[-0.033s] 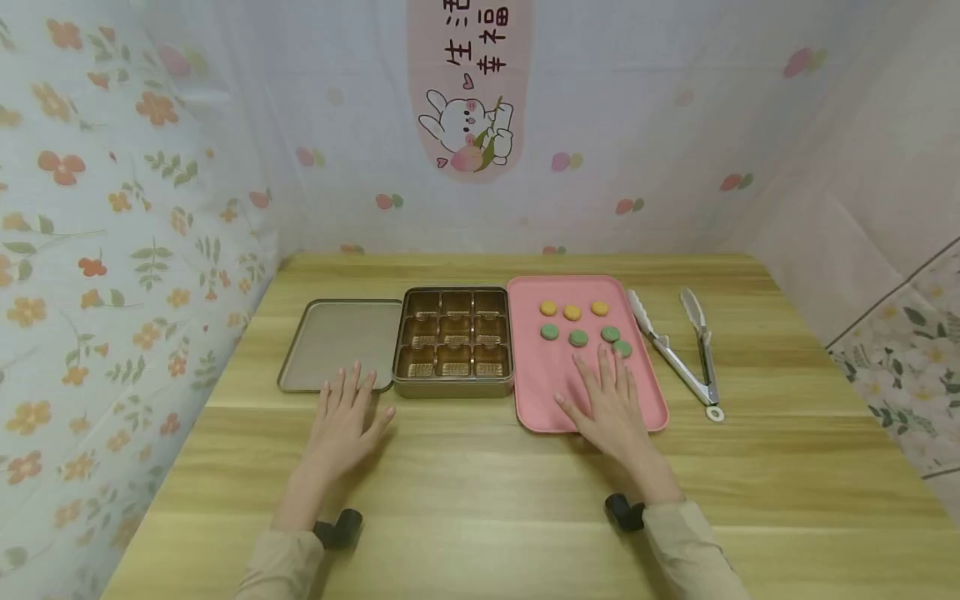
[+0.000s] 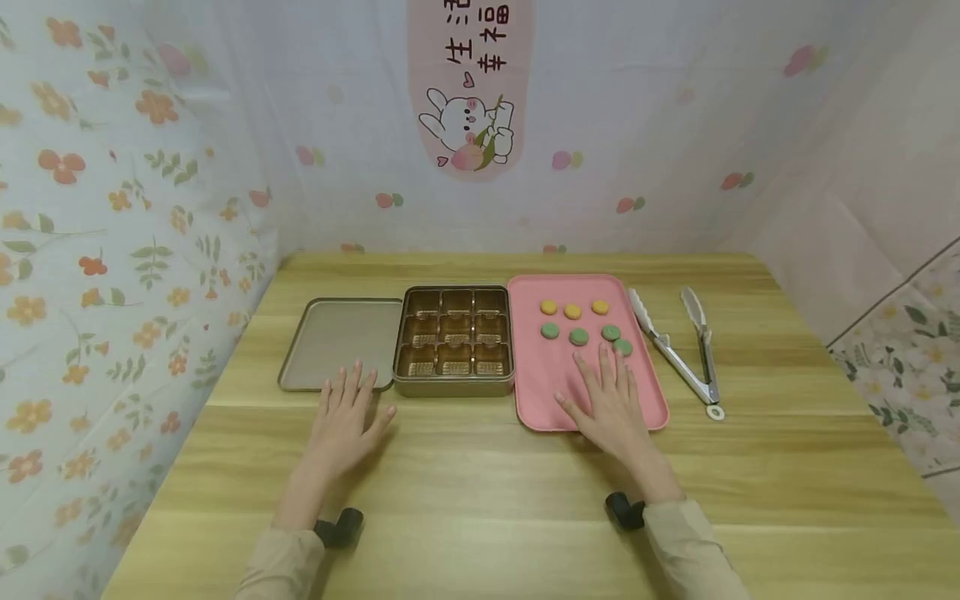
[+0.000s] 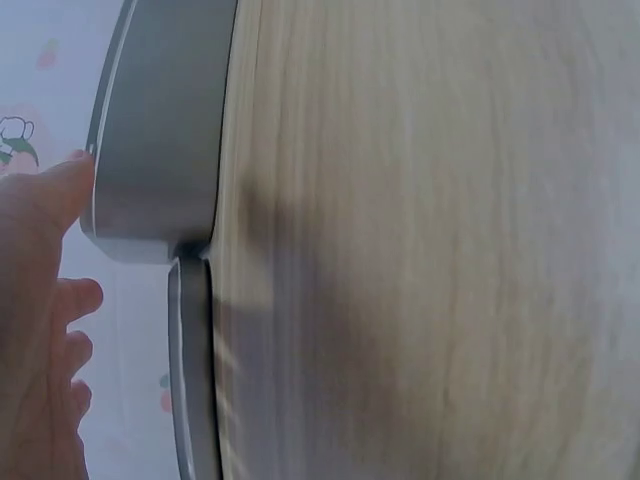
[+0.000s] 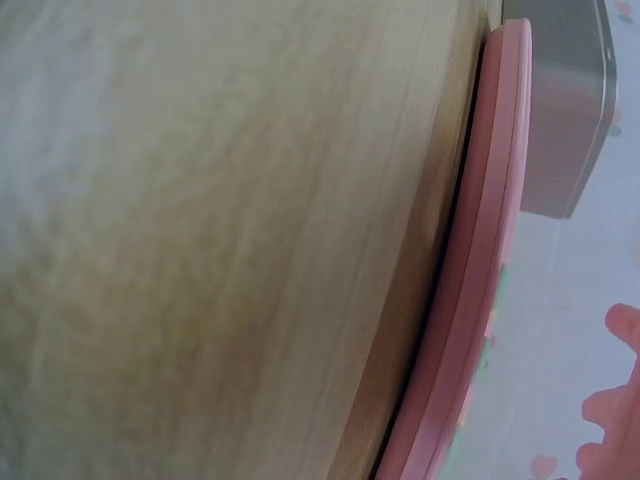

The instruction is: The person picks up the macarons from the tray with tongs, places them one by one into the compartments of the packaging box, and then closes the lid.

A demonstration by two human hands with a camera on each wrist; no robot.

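Note:
My left hand (image 2: 345, 429) is spread with straight fingers in front of the metal lid (image 2: 341, 346), its fingertips overlapping the lid's near edge in the head view. It holds nothing. My right hand (image 2: 611, 408) is also spread, over the near part of a pink tray (image 2: 536, 392), fingers pointing at the macarons and gripping nothing. On the tray lie three yellow macarons (image 2: 573, 312) in a row, with several green macarons (image 2: 578, 337) nearer. Between lid and tray sits a square metal tin (image 2: 453, 388) with a brown divided insert (image 2: 456, 331).
Metal tongs (image 2: 686, 362) with whitish tips lie spread apart to the right of the tray, a ring at their near end. All stand on a wooden table (image 2: 480, 500). Patterned cloth (image 2: 337, 192) hangs behind and at the sides.

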